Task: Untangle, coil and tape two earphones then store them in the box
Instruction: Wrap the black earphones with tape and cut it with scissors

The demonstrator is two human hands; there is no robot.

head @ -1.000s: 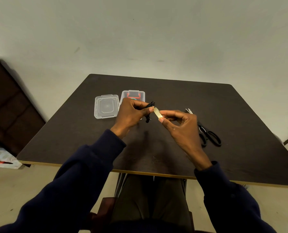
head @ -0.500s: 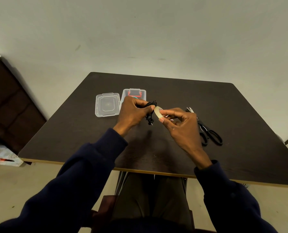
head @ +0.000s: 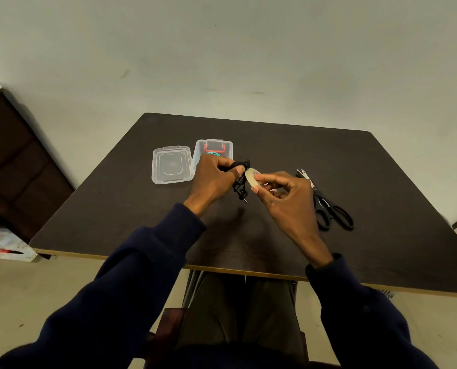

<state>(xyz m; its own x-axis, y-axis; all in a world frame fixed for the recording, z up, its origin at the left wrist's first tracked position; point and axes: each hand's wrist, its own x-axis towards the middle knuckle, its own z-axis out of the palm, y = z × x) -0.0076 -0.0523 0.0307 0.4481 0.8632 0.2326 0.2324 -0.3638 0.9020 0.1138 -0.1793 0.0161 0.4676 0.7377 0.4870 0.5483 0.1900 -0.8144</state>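
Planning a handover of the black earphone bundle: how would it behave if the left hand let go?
Probably floppy: the earphone bundle hangs in loose loops below the left hand, plug dangling. It would likely uncoil, since that hand's grip seems all that gathers it. Seems light: thin cord, held by fingers alone.
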